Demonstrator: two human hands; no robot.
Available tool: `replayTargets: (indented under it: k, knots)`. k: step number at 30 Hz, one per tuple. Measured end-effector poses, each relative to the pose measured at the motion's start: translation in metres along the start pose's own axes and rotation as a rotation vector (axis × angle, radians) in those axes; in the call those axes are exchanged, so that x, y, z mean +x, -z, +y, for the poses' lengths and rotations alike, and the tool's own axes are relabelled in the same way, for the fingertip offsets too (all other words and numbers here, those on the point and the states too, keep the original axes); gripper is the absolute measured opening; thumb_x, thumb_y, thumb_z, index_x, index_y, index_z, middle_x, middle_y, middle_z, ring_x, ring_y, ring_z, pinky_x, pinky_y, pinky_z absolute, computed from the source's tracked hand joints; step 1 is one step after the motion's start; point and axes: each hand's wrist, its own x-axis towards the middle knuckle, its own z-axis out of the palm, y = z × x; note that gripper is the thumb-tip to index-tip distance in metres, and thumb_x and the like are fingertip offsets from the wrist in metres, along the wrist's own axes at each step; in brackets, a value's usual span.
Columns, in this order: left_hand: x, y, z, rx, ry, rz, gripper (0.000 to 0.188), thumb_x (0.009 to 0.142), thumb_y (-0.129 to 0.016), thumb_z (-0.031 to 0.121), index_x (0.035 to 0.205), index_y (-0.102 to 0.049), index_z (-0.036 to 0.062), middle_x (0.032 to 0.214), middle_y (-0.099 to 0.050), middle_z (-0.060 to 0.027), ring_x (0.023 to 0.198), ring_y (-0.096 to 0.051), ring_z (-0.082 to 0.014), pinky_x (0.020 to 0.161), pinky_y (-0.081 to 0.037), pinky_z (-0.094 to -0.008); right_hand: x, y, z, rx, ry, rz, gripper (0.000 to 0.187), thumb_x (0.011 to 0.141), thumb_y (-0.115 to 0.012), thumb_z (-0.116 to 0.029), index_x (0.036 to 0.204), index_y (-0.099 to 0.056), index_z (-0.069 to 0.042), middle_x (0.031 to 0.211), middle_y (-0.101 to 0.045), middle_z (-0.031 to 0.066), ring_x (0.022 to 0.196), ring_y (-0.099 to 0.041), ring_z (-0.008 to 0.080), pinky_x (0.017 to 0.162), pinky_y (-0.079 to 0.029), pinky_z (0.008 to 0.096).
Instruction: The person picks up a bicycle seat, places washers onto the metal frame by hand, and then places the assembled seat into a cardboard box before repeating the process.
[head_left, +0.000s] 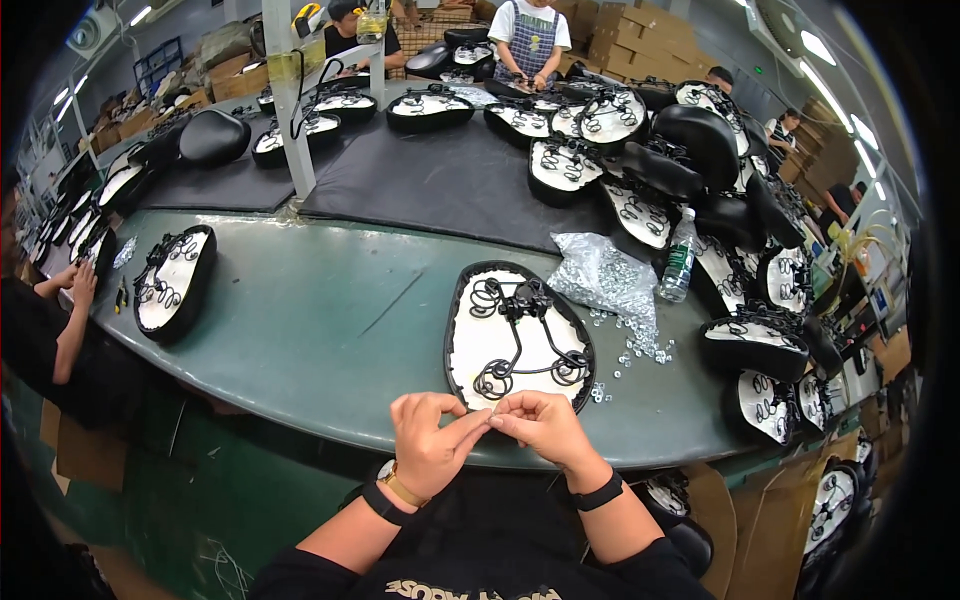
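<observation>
In front of me a bicycle saddle (480, 345) lies upside down on the green table, its white underside and black springs and frame facing up. My left hand (430, 440) and my right hand (545, 428) meet just over the saddle's near edge, fingertips pinched together. Whatever sits between the fingertips is too small to make out. Right of the saddle lies a clear plastic bag (605, 272) of small shiny metal nuts, and loose nuts (640, 345) are spilled beside it.
A plastic bottle (679, 258) stands by the bag. Saddles are piled at the right (697, 150), and another saddle (175, 282) lies at the left. A white post (287, 110) rises from the table. Co-workers work at the left (75, 300) and far side (530, 45).
</observation>
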Motion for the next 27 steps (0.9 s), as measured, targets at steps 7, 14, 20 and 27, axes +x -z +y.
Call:
replayTargets:
  k: [7,14,20,27]
  knots:
    - [-0.002,0.003,0.0,0.21,-0.183,0.102,0.026,0.072,-0.087,0.023,0.096,-0.079,0.0262,0.096,-0.057,0.0081,0.093,-0.053,-0.0152,0.089,-0.034,-0.0383,0.003,0.006,-0.015,0.137,-0.211,-0.215,0.024,0.096,-0.075,-0.024,0.099,-0.072,-0.001,0.077,-0.065,-0.0019,0.058,-0.052,0.0043,0.053,-0.041,0.019]
    - [0.009,-0.002,-0.013,0.182,-0.016,0.004,0.024,0.065,-0.086,0.023,0.088,-0.08,0.0241,0.106,-0.059,0.001,0.104,-0.052,-0.0238,0.095,-0.032,-0.0444,0.001,0.006,0.0,-0.208,0.051,0.094,0.018,0.093,-0.076,-0.023,0.095,-0.074,-0.005,0.072,-0.064,-0.0008,0.059,-0.061,0.0094,0.054,-0.047,0.0259]
    - [0.023,-0.023,-0.027,0.122,0.195,-0.124,0.011,0.069,-0.083,0.023,0.079,-0.08,0.0202,0.138,-0.057,-0.0078,0.135,-0.039,-0.0339,0.116,-0.021,-0.0545,0.009,0.014,0.014,-1.046,0.768,0.278,0.018,0.083,-0.078,-0.014,0.1,-0.076,-0.009,0.08,-0.069,0.0053,0.07,-0.066,0.0241,0.06,-0.053,0.0356]
    - [0.018,-0.039,-0.05,-0.054,0.302,-0.322,0.016,0.074,-0.082,0.028,0.089,-0.083,0.0236,0.161,-0.036,-0.0127,0.149,-0.021,-0.0403,0.118,-0.005,-0.0638,0.012,0.009,0.018,-1.007,0.714,0.282,0.01,0.086,-0.071,-0.017,0.091,-0.071,-0.009,0.082,-0.065,0.0062,0.072,-0.065,0.029,0.062,-0.053,0.0418]
